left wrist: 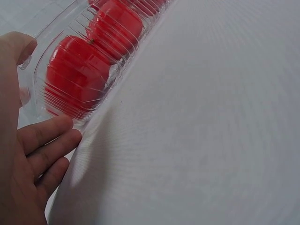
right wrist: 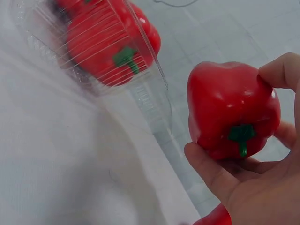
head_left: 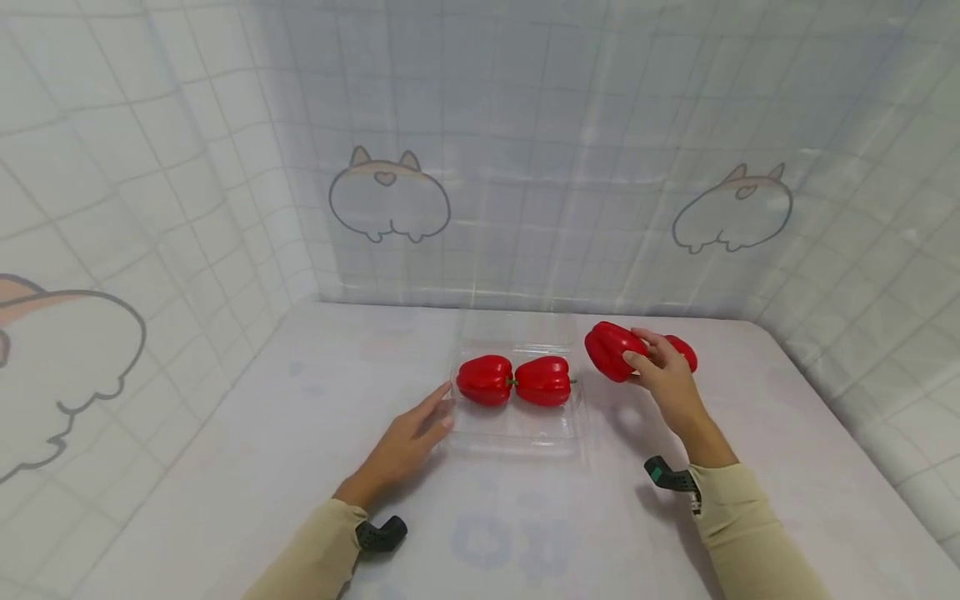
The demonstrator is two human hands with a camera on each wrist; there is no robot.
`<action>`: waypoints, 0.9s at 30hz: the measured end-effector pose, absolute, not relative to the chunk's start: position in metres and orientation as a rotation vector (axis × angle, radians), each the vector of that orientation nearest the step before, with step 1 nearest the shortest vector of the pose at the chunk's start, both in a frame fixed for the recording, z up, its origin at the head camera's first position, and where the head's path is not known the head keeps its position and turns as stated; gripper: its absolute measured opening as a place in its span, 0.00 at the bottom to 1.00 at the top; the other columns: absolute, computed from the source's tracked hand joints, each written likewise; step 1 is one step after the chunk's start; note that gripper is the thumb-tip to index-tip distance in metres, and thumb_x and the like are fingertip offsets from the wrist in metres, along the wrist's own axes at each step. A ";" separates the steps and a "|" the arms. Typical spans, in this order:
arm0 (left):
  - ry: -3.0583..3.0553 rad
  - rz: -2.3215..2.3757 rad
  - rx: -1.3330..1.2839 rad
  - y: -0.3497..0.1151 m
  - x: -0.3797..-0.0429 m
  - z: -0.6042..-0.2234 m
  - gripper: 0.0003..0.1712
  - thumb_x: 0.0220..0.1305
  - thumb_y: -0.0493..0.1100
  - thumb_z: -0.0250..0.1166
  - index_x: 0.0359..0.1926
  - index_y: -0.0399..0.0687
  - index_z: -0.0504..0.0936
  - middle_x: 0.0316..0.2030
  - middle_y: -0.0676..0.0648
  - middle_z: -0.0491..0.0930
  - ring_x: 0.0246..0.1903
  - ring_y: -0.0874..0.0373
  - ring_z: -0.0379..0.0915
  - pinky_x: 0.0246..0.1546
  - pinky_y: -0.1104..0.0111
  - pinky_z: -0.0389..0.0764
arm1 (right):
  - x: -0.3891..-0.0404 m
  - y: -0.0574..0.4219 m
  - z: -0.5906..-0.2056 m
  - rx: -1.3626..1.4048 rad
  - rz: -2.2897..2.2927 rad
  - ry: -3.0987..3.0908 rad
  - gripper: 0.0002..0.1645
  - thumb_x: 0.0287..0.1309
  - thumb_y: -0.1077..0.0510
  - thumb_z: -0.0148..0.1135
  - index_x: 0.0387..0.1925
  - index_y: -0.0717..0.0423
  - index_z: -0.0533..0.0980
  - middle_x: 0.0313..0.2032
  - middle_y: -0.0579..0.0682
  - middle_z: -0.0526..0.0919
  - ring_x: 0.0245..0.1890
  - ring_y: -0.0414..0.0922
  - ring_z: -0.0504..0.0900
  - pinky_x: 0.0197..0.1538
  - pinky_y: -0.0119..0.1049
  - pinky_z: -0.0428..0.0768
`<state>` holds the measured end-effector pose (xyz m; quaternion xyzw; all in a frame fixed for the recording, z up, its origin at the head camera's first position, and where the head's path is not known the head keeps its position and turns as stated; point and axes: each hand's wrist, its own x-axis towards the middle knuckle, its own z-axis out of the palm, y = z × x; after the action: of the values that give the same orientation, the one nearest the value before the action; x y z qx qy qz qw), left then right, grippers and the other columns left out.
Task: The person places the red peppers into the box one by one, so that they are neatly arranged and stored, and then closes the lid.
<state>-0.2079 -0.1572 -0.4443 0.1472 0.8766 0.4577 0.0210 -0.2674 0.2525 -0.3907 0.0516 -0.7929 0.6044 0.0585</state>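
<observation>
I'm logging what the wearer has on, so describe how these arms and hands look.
The left hand and the right hand wear no gloves. The left sleeve and the right sleeve are long, plain and beige. The left wrist device is small, dark and bent; the right wrist device looks similar, with a green patch.

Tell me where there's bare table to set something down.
Bare table lies left of the left hand and in front of the clear container. It's crowded right of the container: the right hand holds one pepper, partly hiding another.
</observation>
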 end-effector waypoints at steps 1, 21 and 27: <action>2.721 1.416 0.456 -0.158 -0.207 -0.445 0.36 0.75 0.54 0.57 0.78 0.69 0.56 0.68 0.53 0.72 0.71 0.52 0.60 0.69 0.44 0.60 | -0.267 0.252 -0.391 0.159 1.851 -2.394 0.41 0.68 0.48 0.64 0.76 0.51 0.59 0.67 0.61 0.67 0.63 0.59 0.68 0.52 0.42 0.82; 2.749 1.393 0.468 -0.157 -0.209 -0.449 0.36 0.74 0.56 0.57 0.78 0.71 0.56 0.67 0.55 0.72 0.71 0.53 0.61 0.67 0.44 0.63 | -0.264 0.245 -0.384 0.201 2.145 -2.199 0.38 0.68 0.51 0.64 0.74 0.54 0.60 0.69 0.58 0.63 0.61 0.49 0.68 0.49 0.35 0.83; 2.761 1.386 0.470 -0.157 -0.208 -0.447 0.36 0.74 0.56 0.57 0.78 0.70 0.56 0.67 0.54 0.73 0.71 0.52 0.61 0.67 0.43 0.63 | -0.264 0.243 -0.384 0.232 2.058 -2.286 0.41 0.66 0.47 0.66 0.73 0.53 0.61 0.67 0.58 0.66 0.62 0.52 0.68 0.49 0.35 0.83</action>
<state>-0.2083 -0.1574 -0.4475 0.1504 0.8835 0.4436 0.0081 -0.2643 0.2427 -0.3842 0.0751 -0.7409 0.6668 0.0285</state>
